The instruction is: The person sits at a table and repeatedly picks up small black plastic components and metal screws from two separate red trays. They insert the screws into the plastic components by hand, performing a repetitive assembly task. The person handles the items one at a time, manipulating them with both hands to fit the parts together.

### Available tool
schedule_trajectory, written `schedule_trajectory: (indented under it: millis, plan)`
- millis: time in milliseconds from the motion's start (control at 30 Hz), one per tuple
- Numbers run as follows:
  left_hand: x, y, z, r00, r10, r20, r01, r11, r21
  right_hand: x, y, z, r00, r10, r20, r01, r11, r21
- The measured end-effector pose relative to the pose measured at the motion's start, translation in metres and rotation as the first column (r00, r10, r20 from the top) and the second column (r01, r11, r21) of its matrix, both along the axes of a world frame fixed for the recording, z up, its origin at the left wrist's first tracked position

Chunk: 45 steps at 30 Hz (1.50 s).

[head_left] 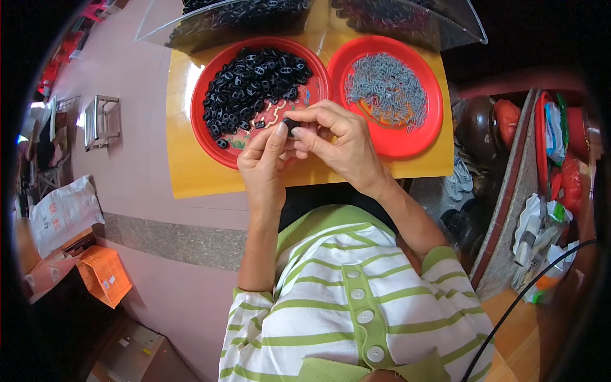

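Observation:
A small black plastic piece [291,125] is pinched between my two hands, over the near right part of a round red tray [198,121]. My left hand [262,156] grips it with thumb and fingertips from the left. From the right, the thumb and forefinger of my right hand [340,137] close on it too. Many small black oval pieces with holes [254,79] are heaped in that tray. Beside it, a red plate [434,108] bears a pile of small grey metal pins or screws [385,86]. Whether a pin is in my fingers is hidden.
Both trays rest on a yellow tabletop [210,181]. Clear-walled bins [242,22] of black parts and metal pins stand at its far edge. A metal stool [102,121] and an orange box [105,277] are on the floor at left. A black cable [528,290] runs at lower right.

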<state>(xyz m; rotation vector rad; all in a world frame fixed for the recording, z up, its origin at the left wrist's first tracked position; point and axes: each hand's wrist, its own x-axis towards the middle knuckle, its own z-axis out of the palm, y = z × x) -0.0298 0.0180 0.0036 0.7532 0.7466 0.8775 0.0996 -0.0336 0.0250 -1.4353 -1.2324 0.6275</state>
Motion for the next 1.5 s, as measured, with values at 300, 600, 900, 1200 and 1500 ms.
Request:
schedule_trajectory:
  millis: [300,600,900,1200,1500]
  plan:
    - [-0.002,-0.004,-0.003,0.996,0.007,0.094,0.001,0.996,-0.084,-0.004,-0.001,0.003,0.993,-0.012,0.117,0.01,1.0,0.018]
    - [-0.003,-0.009,-0.007,0.999,0.032,0.019,-0.031,0.999,-0.016,0.003,-0.003,-0.003,0.988,0.048,0.146,-0.052,0.998,0.018]
    - [-0.009,-0.008,-0.002,0.998,-0.055,-0.007,0.055,0.997,0.06,0.009,-0.005,0.001,0.992,0.085,0.097,-0.084,0.996,-0.011]
    - [-0.02,0.002,-0.005,0.983,-0.176,-0.05,0.181,0.976,0.12,0.014,-0.006,0.002,0.963,0.183,0.198,-0.194,0.98,0.039]
    - [-0.01,-0.003,-0.006,0.999,-0.03,0.02,0.025,0.978,0.205,0.012,-0.01,0.007,0.949,0.182,-0.257,-0.206,0.976,-0.07]
